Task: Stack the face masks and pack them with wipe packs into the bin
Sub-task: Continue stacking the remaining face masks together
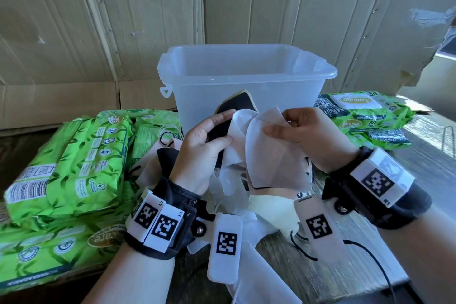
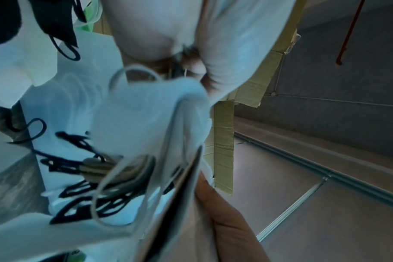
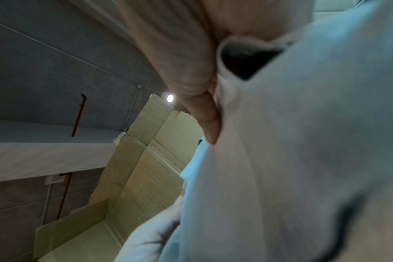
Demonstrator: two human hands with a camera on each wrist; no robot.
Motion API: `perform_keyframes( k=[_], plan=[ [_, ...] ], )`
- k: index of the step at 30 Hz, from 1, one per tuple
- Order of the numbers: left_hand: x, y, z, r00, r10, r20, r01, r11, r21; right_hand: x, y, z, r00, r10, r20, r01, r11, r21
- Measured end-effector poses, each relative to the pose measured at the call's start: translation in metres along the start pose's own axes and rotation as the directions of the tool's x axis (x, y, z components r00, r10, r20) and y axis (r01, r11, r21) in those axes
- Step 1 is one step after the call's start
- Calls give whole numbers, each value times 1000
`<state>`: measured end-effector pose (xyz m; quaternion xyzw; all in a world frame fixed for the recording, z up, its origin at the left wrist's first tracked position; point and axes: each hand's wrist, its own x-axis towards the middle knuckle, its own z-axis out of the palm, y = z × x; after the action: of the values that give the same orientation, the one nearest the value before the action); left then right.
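In the head view both hands are raised in front of a clear plastic bin (image 1: 246, 76). My left hand (image 1: 209, 136) grips a small stack of masks (image 1: 237, 108), black and white ones pressed together. My right hand (image 1: 296, 128) pinches a white face mask (image 1: 269, 155) by its upper edge, against the stack. More white and black masks (image 1: 172, 155) lie loose on the table under the hands. In the left wrist view the held mask edges (image 2: 180, 159) and ear loops hang close to the lens. The right wrist view shows a finger (image 3: 204, 113) against the white mask (image 3: 303, 141).
Green wipe packs (image 1: 71, 163) are piled at the left, and more wipe packs (image 1: 365, 116) lie at the right of the bin. Cardboard sheets (image 1: 98, 20) form the wall behind. A black cable (image 1: 375, 261) runs across the wooden table at the lower right.
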<state>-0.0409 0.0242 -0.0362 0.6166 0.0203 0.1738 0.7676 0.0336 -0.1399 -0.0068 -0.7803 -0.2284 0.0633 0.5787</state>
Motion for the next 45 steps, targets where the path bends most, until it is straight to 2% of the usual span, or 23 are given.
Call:
perform_keyframes(
  k=[5,9,11,14,16,19,21,22,25,28,30,31,32,34,35,36,37,39,41,43,45],
  plan=[
    [0,1,1,1000,-9,-28,10,1000,5,-2,-4,0,998,-32,-58,32,999,6],
    [2,1,-2,998,9,-65,-9,1000,1,-2,-8,-5,984,-155,-87,154,988,-18],
    [2,2,-4,999,-4,-37,5,999,35,-1,-12,-6,969,-232,-86,234,972,20],
    [3,2,-5,998,-49,-39,50,999,20,1,-18,-14,936,-313,-159,333,935,121],
    [3,3,-6,996,-73,-42,74,997,21,1,-22,-20,930,-346,-125,361,924,126],
    [1,4,-4,996,-79,-29,79,997,8,-1,-25,-25,948,-309,73,317,935,-160],
    [-1,4,-2,999,-43,3,43,998,37,-1,-24,-23,952,-239,190,293,889,-351],
    [-2,3,0,999,-19,30,17,997,77,0,-22,-21,953,-220,208,288,869,-402],
    [-1,-4,-1,997,15,80,-29,984,174,3,-18,-13,963,-213,165,267,837,-479],
    [1,-7,-2,998,42,55,-54,971,232,9,-8,-17,963,-269,-25,225,849,-478],
    [2,-5,-3,996,85,13,-86,965,247,10,-7,-25,930,-313,-194,212,885,-413],
    [2,-5,-3,995,103,-9,-97,961,259,8,-11,-27,919,-324,-224,253,922,-292],
    [2,-4,-4,993,114,-30,-102,955,278,2,-17,-28,925,-313,-218,301,950,-88],
    [3,-5,-5,986,151,-68,-122,941,315,-9,-28,-27,956,-282,-87,294,886,358],
    [4,-5,-5,981,176,-78,-142,934,327,-14,-31,-25,958,-288,-11,258,840,478],
    [4,-5,-4,976,200,-81,-163,928,336,-19,-33,-22,950,-308,53,241,829,506],
    [3,-5,-4,972,219,-80,-180,924,337,-20,-34,-16,939,-329,98,241,836,493],
    [2,-4,-1,968,242,-69,-209,926,314,-19,-29,-4,920,-347,185,285,913,293],
    [0,-3,2,966,254,-57,-227,929,292,-12,-16,7,935,-256,246,253,966,47],
    [-1,-3,2,965,255,-61,-226,927,300,-8,-3,10,959,-174,223,194,979,-69],
    [0,-4,1,969,237,-64,-211,938,275,-5,3,9,979,-156,128,164,985,-56]
  ],
)
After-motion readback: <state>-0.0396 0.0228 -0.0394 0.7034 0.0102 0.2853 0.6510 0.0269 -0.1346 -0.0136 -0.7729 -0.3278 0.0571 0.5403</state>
